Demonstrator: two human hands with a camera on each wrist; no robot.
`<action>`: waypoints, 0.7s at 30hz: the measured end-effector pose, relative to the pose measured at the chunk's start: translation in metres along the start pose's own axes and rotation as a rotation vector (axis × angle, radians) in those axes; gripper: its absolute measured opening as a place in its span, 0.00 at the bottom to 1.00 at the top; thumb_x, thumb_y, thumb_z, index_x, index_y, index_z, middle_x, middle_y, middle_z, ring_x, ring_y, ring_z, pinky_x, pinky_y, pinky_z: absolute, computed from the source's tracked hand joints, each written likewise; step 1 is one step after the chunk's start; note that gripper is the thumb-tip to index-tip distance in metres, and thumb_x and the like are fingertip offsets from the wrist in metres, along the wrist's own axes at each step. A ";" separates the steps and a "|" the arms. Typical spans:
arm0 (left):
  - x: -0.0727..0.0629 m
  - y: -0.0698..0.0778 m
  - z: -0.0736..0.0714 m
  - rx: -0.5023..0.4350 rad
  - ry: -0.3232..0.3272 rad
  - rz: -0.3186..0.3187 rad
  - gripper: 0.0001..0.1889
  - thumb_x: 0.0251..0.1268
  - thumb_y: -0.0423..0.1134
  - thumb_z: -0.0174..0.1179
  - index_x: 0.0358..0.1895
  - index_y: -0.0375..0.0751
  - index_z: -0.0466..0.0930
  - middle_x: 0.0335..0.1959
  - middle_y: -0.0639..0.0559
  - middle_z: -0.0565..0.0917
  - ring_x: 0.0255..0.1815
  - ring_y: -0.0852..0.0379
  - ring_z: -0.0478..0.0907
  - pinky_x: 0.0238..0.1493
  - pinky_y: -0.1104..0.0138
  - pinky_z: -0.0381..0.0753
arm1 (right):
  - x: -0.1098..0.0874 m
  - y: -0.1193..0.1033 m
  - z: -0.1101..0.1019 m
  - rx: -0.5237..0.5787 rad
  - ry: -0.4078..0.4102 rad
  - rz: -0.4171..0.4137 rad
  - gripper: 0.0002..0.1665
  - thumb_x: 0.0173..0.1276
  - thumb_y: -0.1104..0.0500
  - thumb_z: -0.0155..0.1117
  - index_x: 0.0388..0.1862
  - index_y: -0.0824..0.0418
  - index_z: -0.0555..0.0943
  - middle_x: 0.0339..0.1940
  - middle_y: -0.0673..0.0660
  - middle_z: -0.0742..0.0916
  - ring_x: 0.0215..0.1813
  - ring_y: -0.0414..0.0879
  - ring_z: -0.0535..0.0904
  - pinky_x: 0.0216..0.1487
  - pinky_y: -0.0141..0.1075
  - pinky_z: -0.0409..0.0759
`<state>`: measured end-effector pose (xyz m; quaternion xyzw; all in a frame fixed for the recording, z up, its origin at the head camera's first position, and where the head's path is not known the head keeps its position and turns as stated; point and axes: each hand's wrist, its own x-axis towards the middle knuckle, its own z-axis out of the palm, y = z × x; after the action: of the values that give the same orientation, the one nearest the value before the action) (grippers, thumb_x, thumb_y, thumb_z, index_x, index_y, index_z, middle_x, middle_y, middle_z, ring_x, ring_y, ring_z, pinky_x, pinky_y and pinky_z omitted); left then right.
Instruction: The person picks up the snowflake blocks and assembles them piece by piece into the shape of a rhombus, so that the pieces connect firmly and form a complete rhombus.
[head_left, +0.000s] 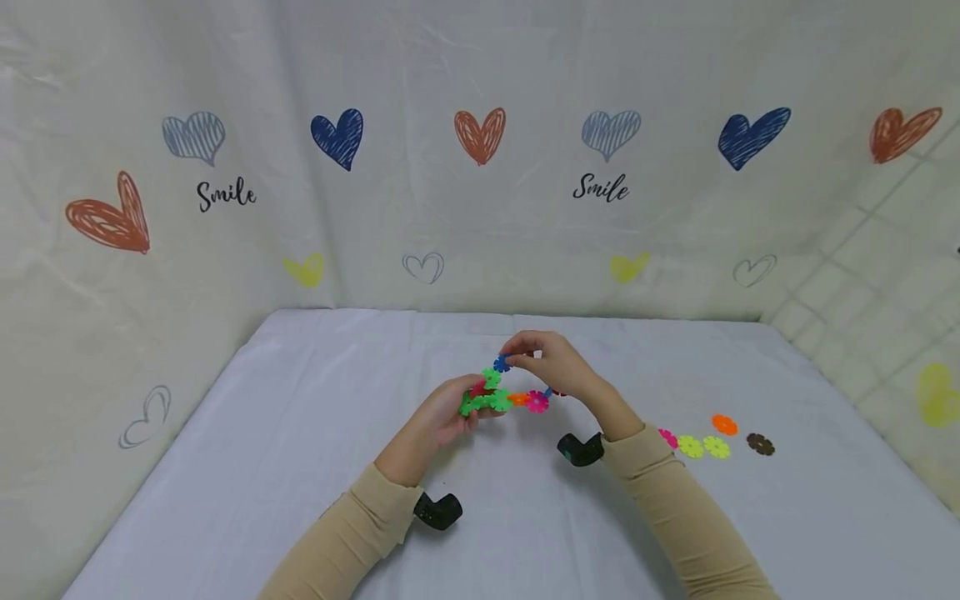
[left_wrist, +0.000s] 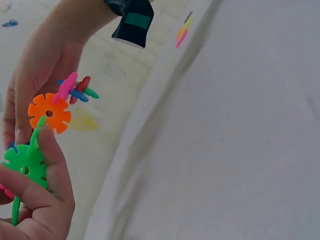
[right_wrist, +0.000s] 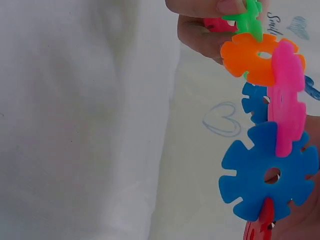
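A chain of slotted plastic snowflake discs hangs between both hands over the table. My left hand (head_left: 448, 410) grips it by the green discs (left_wrist: 31, 167), with a red disc (head_left: 477, 388) beside them. My right hand (head_left: 557, 363), higher up, pinches a small blue disc (head_left: 502, 364) between thumb and fingertips, right at a green disc (head_left: 491, 378). From the left hand the other branch runs right: an orange disc (right_wrist: 240, 56), a pink disc (right_wrist: 290, 112), a larger-looking blue disc (right_wrist: 240, 182) and a red disc (right_wrist: 257, 229). In the head view the right hand partly hides its end.
Loose discs lie on the white tabletop (head_left: 262, 467) by the right forearm: a pink disc (head_left: 668, 437), two yellow discs (head_left: 716, 447), an orange disc (head_left: 724, 425) and a brown disc (head_left: 761, 444). A black wrist camera (head_left: 581, 450) juts below each wrist. A heart-printed curtain (head_left: 480, 217) stands behind.
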<state>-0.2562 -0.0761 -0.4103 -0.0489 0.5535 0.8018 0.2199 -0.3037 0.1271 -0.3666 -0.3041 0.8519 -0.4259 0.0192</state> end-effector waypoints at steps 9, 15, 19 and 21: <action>0.002 -0.002 0.000 0.041 0.035 0.020 0.14 0.82 0.42 0.50 0.57 0.35 0.76 0.33 0.51 0.84 0.28 0.61 0.83 0.19 0.81 0.67 | -0.003 0.005 -0.007 0.073 -0.079 0.027 0.05 0.75 0.63 0.64 0.46 0.62 0.85 0.42 0.53 0.89 0.53 0.53 0.82 0.57 0.52 0.80; 0.001 -0.002 0.000 0.072 0.065 0.034 0.10 0.81 0.43 0.53 0.49 0.41 0.78 0.32 0.53 0.82 0.26 0.62 0.79 0.19 0.80 0.66 | -0.004 0.002 -0.003 -0.005 -0.044 0.047 0.05 0.73 0.62 0.68 0.45 0.60 0.87 0.40 0.52 0.89 0.51 0.51 0.83 0.56 0.50 0.80; 0.000 -0.002 0.002 0.069 0.083 0.051 0.08 0.80 0.43 0.54 0.43 0.44 0.79 0.30 0.55 0.82 0.24 0.63 0.79 0.18 0.80 0.65 | -0.006 -0.006 -0.001 -0.102 0.021 0.011 0.06 0.68 0.63 0.73 0.43 0.60 0.91 0.37 0.50 0.89 0.46 0.48 0.82 0.48 0.43 0.80; 0.000 -0.001 0.002 0.067 0.092 0.052 0.08 0.80 0.43 0.55 0.41 0.45 0.79 0.29 0.55 0.83 0.24 0.63 0.78 0.18 0.80 0.65 | -0.007 -0.006 -0.001 -0.139 0.051 -0.050 0.07 0.65 0.64 0.75 0.42 0.61 0.92 0.36 0.51 0.90 0.43 0.47 0.82 0.42 0.39 0.79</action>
<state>-0.2552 -0.0742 -0.4106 -0.0641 0.5905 0.7852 0.1751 -0.2951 0.1289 -0.3631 -0.3147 0.8718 -0.3738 -0.0344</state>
